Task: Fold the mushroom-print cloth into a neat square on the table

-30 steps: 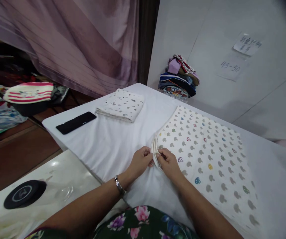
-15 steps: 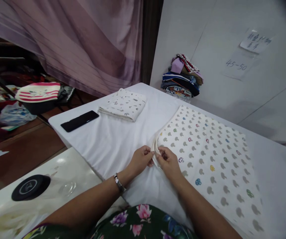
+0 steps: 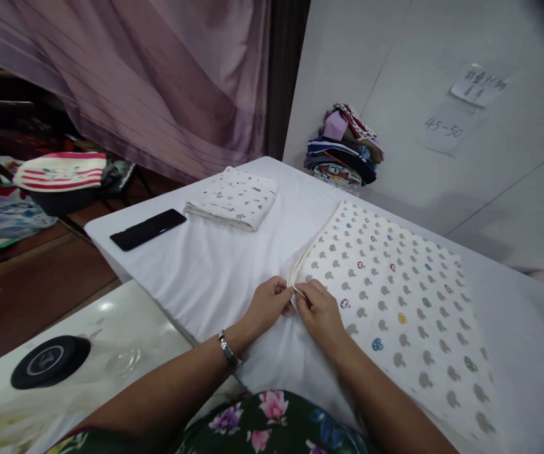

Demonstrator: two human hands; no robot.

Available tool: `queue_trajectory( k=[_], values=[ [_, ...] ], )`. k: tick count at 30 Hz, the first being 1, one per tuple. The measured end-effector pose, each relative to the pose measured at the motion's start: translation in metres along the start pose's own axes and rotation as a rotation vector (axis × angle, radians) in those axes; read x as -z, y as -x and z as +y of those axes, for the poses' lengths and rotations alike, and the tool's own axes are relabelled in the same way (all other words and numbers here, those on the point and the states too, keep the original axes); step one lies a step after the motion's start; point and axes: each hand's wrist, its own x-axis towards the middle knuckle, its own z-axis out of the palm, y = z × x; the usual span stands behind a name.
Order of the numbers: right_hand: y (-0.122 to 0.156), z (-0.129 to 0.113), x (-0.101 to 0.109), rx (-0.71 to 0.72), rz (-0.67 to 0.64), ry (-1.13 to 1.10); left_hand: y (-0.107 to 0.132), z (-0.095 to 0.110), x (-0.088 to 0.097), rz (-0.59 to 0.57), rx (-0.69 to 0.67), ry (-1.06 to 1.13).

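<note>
A cream cloth with grey and coloured mushroom prints (image 3: 394,296) lies folded flat on the white-covered table (image 3: 215,271). My left hand (image 3: 268,306) and my right hand (image 3: 318,310) meet at its near left corner. Both hands are closed in a pinch on the stacked layers of that corner. A watch sits on my left wrist.
A smaller folded patterned cloth (image 3: 232,198) and a black phone (image 3: 147,229) lie at the far left of the table. A pile of folded clothes (image 3: 343,151) stands against the wall. A black round disc (image 3: 49,361) rests on the glossy surface at lower left.
My fingers have shifted slightly along the cloth's corner, and its layers look pressed closer together. The view has swung a little.
</note>
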Motion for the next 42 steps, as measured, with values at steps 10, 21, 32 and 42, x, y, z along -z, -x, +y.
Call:
queue_trajectory(
  k=[10, 21, 32, 42],
  values=[
    [0.007, -0.008, 0.003, -0.003, -0.097, -0.033, 0.003, 0.006, 0.003, -0.001, 0.027, 0.064],
    [0.02, -0.012, 0.012, 0.09, -0.168, 0.118, -0.001, 0.011, 0.005, 0.007, 0.055, -0.06],
    [0.043, 0.005, 0.002, 0.206, -0.111, 0.596, -0.007, 0.017, 0.009, -0.022, 0.182, 0.014],
    [0.032, -0.008, -0.005, 0.124, -0.126, 0.628, -0.006, 0.022, 0.014, -0.032, 0.173, -0.129]
  ],
)
